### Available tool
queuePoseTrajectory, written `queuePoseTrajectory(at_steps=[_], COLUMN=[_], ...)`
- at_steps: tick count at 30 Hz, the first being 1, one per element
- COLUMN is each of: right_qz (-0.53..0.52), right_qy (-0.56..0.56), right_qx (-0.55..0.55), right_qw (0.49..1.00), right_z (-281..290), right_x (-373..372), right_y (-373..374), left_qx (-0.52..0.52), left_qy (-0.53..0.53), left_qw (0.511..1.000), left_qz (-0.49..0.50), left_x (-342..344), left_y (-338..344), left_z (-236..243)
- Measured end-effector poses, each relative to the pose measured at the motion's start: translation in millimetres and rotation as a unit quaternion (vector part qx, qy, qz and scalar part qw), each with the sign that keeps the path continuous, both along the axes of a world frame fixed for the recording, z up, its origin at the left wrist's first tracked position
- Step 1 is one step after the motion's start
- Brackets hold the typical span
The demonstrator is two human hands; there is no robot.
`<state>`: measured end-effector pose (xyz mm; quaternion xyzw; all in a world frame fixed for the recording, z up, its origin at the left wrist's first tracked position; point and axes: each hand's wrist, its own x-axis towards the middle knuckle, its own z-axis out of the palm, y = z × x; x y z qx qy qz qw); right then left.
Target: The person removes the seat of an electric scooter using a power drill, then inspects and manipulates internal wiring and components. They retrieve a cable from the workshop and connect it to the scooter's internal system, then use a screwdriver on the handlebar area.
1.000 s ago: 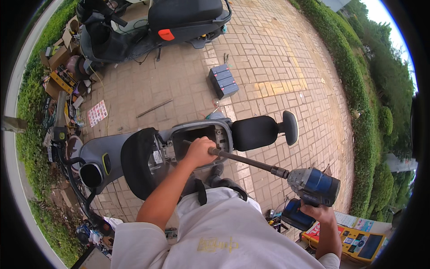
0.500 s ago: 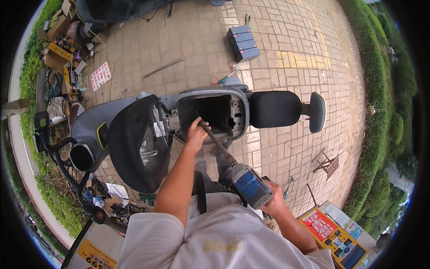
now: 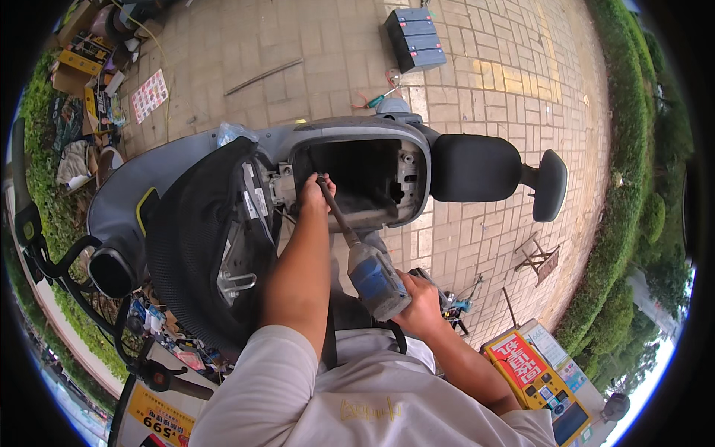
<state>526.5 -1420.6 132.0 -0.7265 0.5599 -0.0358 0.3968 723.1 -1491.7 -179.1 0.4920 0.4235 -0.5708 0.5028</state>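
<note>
An electric scooter's open underseat compartment (image 3: 320, 132) lies in front of me, its inside dark. The black mesh-covered seat (image 3: 197, 246) is tipped up to its left. A blue-and-grey cordless power driver (image 3: 378, 287) with a long shaft slants from my body up into the compartment. Near the compartment's left inner side, my left hand (image 3: 316, 192) is closed round the shaft's far part. My right hand (image 3: 419, 304) grips the driver at its near end, the handle mostly hidden. The shaft's tip is lost in the dark, so what it touches cannot be seen.
Handlebars (image 3: 45, 261) are at the left, the black rear seat (image 3: 477, 167) at the right. Beyond the scooter lie a battery pack (image 3: 415, 41), a screwdriver (image 3: 380, 98) and a metal rod (image 3: 263, 77). A folding stool (image 3: 538, 259) and a yellow device (image 3: 547, 387) are to the right.
The view has shifted, and the scooter sits larger and closer. Both hands still hold the driver; its body has swung left and stands steeper. My left hand has moved slightly deeper into the compartment.
</note>
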Motion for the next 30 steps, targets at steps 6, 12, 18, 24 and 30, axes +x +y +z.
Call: queuePoseTrajectory(at_steps=[6, 12, 18, 24, 30], right_qz=[-0.021, -0.026, -0.049, -0.09, -0.023], right_qy=[0.003, 0.012, -0.002, -0.028, 0.01], right_qx=[0.031, 0.05, 0.06, 0.1, 0.041], right_qw=[0.999, 0.998, 0.997, 0.991, 0.999], right_z=[-15.8, -20.4, -25.1, -28.8, -18.4], right_x=[2.7, 11.4, 19.6, 21.9, 39.2], right_y=[-7.3, -15.8, -19.6, -19.1, -23.5], left_qx=[0.014, 0.008, 0.016, 0.009, -0.019], left_qy=[0.016, 0.016, 0.016, 0.018, 0.071], left_qw=[1.0, 0.999, 0.999, 0.999, 0.997], left_qz=[-0.02, -0.041, -0.043, -0.05, -0.038], left_x=[8.8, 10.2, 13.6, 14.4, 20.5], left_y=[-5.0, -9.6, -11.9, -15.8, -13.6], left_z=[-15.0, -22.4, -31.0, -38.0, -45.0])
